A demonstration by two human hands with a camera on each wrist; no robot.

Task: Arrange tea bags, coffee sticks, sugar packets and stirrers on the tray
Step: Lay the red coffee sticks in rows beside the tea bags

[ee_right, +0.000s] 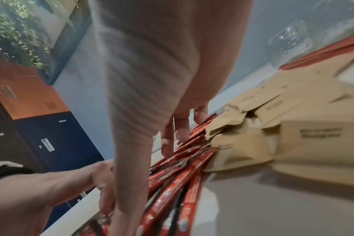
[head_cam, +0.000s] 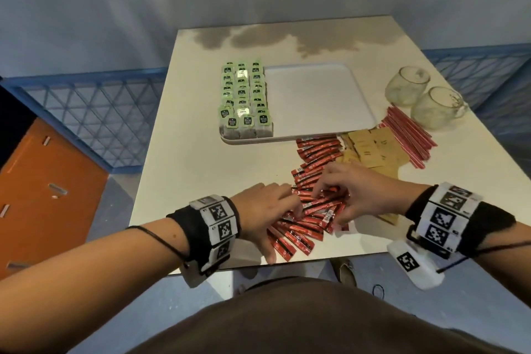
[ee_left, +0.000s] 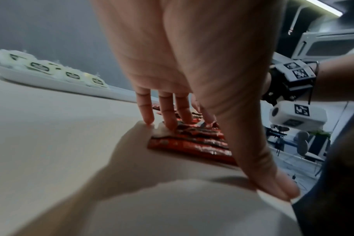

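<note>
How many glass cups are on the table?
2: one glass cup beyond the tray's right corner, the other glass cup beside it, nearer, by the red stirrers. None looks hidden.

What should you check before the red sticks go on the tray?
1. Room on the tray: ok, its right part is bare.
2. Tea bags sit in rows on the tray's left part: ok.
3. Coffee sticks lined up: not ok, they lie fanned and scattered.
4. Left hand on the sticks: ok, fingers rest on the pile.
5. Right hand has a firm hold: cannot tell.
6. Sugar packets clear of the sticks: not ok, they touch.
</note>
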